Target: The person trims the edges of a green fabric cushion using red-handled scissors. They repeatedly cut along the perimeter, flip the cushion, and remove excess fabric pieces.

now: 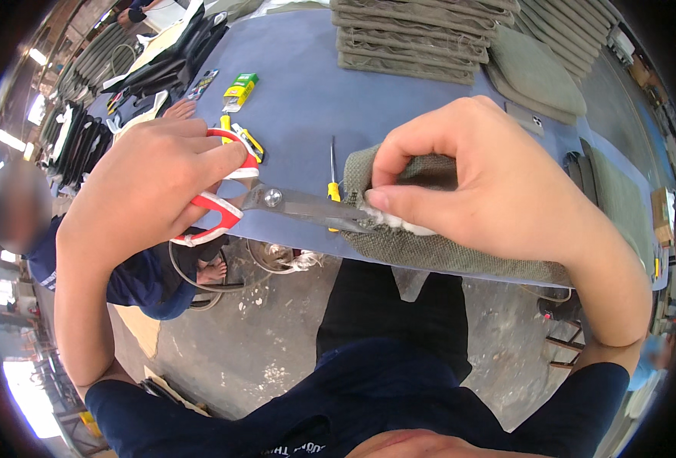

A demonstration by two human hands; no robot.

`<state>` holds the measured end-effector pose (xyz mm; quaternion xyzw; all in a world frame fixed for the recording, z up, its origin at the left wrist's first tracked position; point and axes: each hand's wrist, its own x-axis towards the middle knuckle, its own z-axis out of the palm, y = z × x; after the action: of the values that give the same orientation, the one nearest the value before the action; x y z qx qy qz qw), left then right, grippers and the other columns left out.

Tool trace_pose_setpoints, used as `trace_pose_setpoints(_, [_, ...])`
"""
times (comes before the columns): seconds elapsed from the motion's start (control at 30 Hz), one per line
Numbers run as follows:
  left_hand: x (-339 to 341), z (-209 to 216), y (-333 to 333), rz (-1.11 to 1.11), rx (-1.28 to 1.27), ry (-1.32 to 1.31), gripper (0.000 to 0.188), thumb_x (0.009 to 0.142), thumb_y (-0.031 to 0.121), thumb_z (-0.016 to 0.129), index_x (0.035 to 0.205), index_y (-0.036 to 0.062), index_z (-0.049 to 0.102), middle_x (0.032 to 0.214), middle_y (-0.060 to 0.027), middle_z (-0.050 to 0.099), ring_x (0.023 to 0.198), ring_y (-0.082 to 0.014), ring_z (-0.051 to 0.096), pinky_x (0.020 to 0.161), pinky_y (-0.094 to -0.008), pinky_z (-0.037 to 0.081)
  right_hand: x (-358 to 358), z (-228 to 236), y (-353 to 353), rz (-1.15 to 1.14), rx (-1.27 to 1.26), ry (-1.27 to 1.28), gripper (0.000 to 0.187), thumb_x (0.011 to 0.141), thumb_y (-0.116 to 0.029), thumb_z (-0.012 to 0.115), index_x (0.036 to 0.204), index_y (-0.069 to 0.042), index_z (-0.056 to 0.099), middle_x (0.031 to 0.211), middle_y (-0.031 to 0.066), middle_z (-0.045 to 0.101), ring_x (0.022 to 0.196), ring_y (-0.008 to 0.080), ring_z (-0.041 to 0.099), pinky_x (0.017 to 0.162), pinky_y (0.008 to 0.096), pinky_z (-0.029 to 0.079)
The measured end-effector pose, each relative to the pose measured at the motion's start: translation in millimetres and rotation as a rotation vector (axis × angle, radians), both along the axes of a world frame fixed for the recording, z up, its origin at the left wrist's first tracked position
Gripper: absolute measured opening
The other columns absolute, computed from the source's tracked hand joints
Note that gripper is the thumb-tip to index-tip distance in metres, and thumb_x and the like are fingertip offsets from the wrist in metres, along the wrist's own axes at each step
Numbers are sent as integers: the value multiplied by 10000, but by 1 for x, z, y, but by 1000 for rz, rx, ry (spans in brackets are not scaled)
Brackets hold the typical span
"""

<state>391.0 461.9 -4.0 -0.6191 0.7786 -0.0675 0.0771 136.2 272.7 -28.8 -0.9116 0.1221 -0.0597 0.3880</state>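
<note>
My left hand [158,179] holds a pair of scissors [292,204] by its red and white handles. The blades point right, their tips against the edge of a grey-green woven fabric cushion [460,250] at the table's near edge. White stuffing [399,222] shows at that edge, beside the blade tips. My right hand [475,175] pinches the cushion's edge between thumb and index finger, just above the stuffing. Whether a thread is in the pinch is too small to tell. Behind the blades lies a yellow-handled screwdriver [333,189], partly hidden by them.
A tall stack of grey-green cushions [422,38] stands at the far side of the blue table [292,84]. A green and yellow box [240,92] and a yellow-handled tool [252,143] lie beyond my left hand. Another person [147,275] sits at the left.
</note>
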Motion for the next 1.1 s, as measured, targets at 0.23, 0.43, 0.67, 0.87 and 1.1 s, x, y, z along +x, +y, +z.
trace_pose_setpoints(0.23, [3, -9, 4, 5, 2, -20, 325, 713, 94, 778, 1002, 40, 638, 810, -146, 660, 891, -359, 682, 991, -487, 520, 2, -4, -2, 8, -49, -18, 196, 919, -173, 793, 930, 20, 756, 762, 64, 688, 714, 136, 596, 672, 310, 476])
trace_pose_setpoints(0.43, [8, -14, -2, -60, 26, -16, 319, 741, 158, 772, 965, 18, 593, 822, -157, 629, 864, -379, 659, 756, -488, 526, 6, -4, -3, 1, 13, 20, 204, 940, -183, 784, 951, 19, 757, 769, 51, 687, 720, 118, 594, 668, 302, 473])
trace_pose_setpoints(0.67, [0, -17, -1, -74, -72, -124, 340, 693, 118, 765, 970, 16, 598, 851, -141, 653, 880, -369, 661, 777, -472, 536, 4, -5, -1, 12, 43, 17, 204, 952, -168, 783, 975, 33, 757, 782, 35, 697, 739, 89, 588, 686, 288, 481])
trace_pose_setpoints(0.87, [-2, -6, 2, 17, 54, -113, 323, 700, 138, 766, 945, 19, 592, 821, -146, 652, 832, -371, 655, 756, -471, 529, 3, -5, -5, 5, 46, 2, 207, 964, -174, 768, 984, 32, 764, 792, 50, 707, 738, 97, 597, 696, 296, 492])
trace_pose_setpoints(1.1, [0, -9, -8, -48, 9, -158, 353, 683, 157, 771, 935, 18, 568, 814, -141, 633, 822, -381, 647, 749, -469, 519, 6, -8, -13, 22, 22, -33, 226, 964, -194, 764, 987, 31, 769, 800, 65, 719, 735, 120, 629, 704, 302, 504])
